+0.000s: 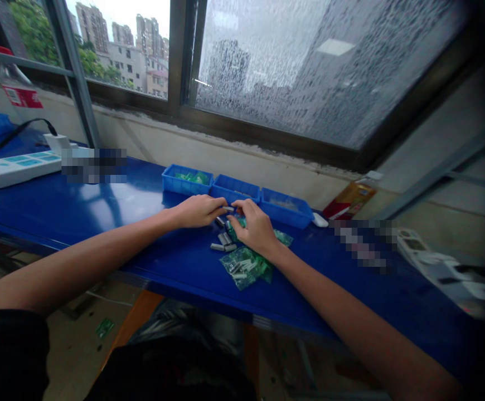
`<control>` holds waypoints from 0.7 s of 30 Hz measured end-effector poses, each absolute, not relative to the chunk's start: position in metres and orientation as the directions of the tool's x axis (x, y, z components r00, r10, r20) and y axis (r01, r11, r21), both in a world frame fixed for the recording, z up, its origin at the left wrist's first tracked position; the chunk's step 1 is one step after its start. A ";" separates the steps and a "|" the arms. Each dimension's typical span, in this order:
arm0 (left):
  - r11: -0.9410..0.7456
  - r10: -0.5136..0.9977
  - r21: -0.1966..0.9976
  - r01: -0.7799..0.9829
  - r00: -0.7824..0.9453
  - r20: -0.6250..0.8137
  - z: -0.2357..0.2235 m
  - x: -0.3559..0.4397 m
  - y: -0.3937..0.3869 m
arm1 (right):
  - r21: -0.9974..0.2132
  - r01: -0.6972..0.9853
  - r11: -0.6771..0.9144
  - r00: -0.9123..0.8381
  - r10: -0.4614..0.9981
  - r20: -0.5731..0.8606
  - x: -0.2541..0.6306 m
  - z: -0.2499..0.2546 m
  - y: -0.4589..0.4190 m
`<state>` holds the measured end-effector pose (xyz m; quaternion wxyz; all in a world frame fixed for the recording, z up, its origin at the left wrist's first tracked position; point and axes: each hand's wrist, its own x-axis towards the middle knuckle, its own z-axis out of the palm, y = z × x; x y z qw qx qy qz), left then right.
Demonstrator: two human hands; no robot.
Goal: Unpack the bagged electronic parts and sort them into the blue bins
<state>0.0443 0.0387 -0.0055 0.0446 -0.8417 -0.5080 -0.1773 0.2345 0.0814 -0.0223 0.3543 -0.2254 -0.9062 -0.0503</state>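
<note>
Blue and seemingly plastic, the middle tray [234,186] served as the point of reference. Just in front of it, a small pale cylinder [228,208] lay between the fingertips of two bare hands. The left hand [198,210] pinched one end narrowly; the right hand [255,225] showed a slight gap between thumb and forefinger near the other end, and whether it touched could not be told. Farther in front of the tray lay loose cylinders [217,247] and transparent, green-tinted bags [242,266] with similar pieces. Judged by appearance, the held piece was light, stiff and smooth, apt to slip or roll; a pinch across its mid-length would suit it best. Far left of the tray, a bottle [12,73] bore a red label [33,99], its lettering too small to read; right of the tray, a red-and-brown carton [351,197] showed no legible brand.
</note>
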 end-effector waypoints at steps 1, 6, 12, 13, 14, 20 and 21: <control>-0.480 0.840 0.103 0.871 0.423 0.339 -0.005 0.045 0.039 | -0.065 0.443 0.894 -0.651 0.371 0.662 0.235 -0.022 0.081; -0.494 0.835 0.103 0.863 0.438 0.333 -0.004 0.046 0.038 | -0.062 0.454 0.889 -0.652 0.379 0.657 0.235 -0.023 0.083; -0.526 0.815 0.188 0.829 0.430 0.388 -0.005 0.044 0.038 | -0.063 0.487 0.871 -0.630 0.401 0.665 0.234 -0.023 0.083; -0.529 0.813 0.192 0.826 0.429 0.393 -0.005 0.044 0.039 | -0.064 0.486 0.872 -0.631 0.400 0.665 0.233 -0.023 0.083; -0.531 0.810 0.192 0.825 0.429 0.400 -0.006 0.044 0.039 | -0.064 0.483 0.873 -0.632 0.398 0.665 0.234 -0.022 0.083; -0.516 0.806 0.145 0.844 0.422 0.415 -0.006 0.044 0.039 | -0.086 0.466 0.881 -0.624 0.396 0.674 0.234 -0.021 0.081; -0.512 0.808 0.135 0.848 0.422 0.412 -0.006 0.044 0.039 | -0.091 0.460 0.883 -0.620 0.393 0.679 0.234 -0.021 0.081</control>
